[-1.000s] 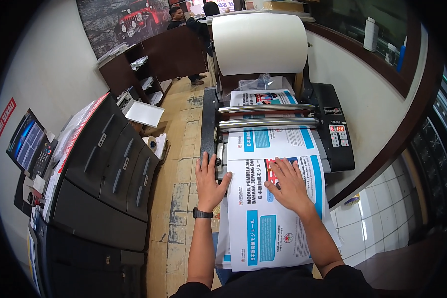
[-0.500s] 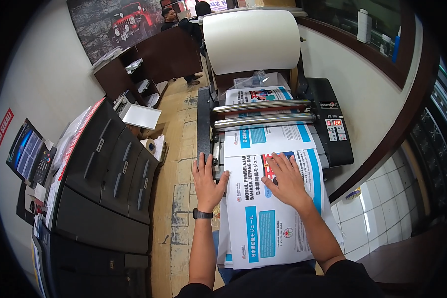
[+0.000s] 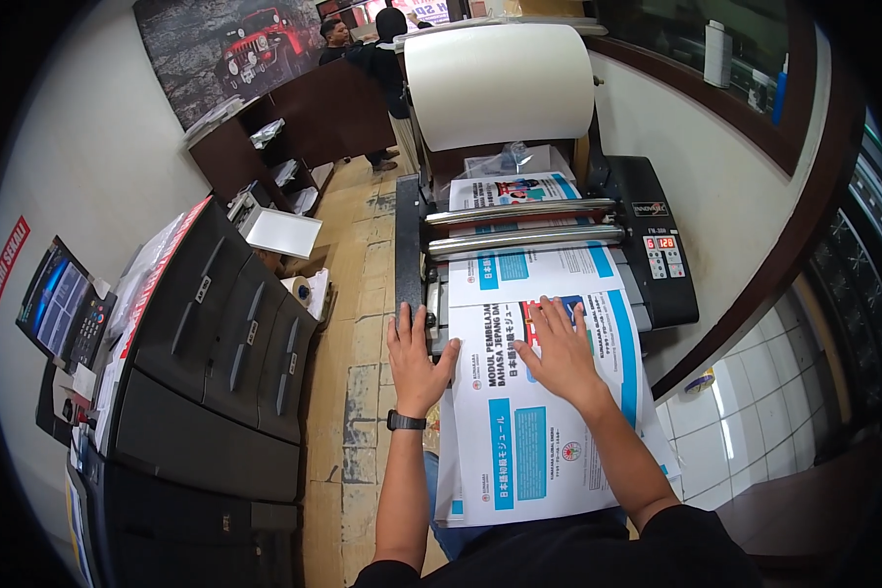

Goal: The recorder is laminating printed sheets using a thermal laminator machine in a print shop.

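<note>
Printed sheet found directly beneath my right hand, which lies flat near its far edge, fingers spread, gripping nothing. My left hand is open, thumb at the sheet's left edge. A second sheet lies just beyond, before the metal rollers.

The left hand lies flat, palm down, thumb out to the right. The right hand is flat too, its fingers spread. The left arm reaches straight ahead; the right arm slants in.
</note>
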`<control>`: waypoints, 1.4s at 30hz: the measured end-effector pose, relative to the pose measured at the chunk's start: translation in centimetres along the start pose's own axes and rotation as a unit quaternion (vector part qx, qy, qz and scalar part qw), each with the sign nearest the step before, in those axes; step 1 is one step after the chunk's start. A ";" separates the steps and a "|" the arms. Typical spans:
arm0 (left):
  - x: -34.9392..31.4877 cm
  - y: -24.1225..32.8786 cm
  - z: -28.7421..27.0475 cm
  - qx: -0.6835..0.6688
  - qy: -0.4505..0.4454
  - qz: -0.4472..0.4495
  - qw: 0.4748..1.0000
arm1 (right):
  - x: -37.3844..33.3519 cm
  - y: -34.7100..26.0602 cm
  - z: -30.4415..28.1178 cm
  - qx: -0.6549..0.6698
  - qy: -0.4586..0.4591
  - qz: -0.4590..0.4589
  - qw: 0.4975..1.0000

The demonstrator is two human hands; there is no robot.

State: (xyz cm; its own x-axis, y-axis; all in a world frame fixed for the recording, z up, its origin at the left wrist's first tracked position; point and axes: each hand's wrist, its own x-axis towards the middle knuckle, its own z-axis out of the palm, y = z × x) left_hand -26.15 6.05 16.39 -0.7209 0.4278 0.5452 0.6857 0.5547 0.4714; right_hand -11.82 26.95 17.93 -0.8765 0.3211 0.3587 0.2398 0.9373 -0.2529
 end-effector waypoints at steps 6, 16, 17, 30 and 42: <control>-0.3 0.2 -0.2 0.006 -0.010 -0.010 1.000 | 0.1 -0.5 0.2 0.058 -0.011 -0.043 0.997; -0.1 0.6 -0.6 -0.005 -0.017 -0.018 1.000 | 0.6 -1.1 -0.5 0.062 -0.005 -0.031 0.998; -0.1 0.6 -0.5 -0.002 -0.016 -0.016 1.000 | 0.6 -1.1 -0.4 0.057 -0.004 -0.029 0.998; -0.1 0.4 -0.3 0.007 -0.017 -0.019 1.000 | 0.7 -1.3 -0.2 0.052 0.005 -0.017 0.998; -0.2 0.2 -0.3 0.004 -0.017 -0.015 1.000 | 0.9 -1.3 -0.3 0.046 -0.004 -0.010 0.999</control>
State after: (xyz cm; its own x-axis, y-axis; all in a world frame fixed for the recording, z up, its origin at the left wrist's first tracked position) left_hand -25.81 5.85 16.58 -0.7437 0.4350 0.5076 0.6635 0.5734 0.4807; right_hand -12.74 26.04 18.88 -0.8839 0.3017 0.3574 0.1837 0.9266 -0.3281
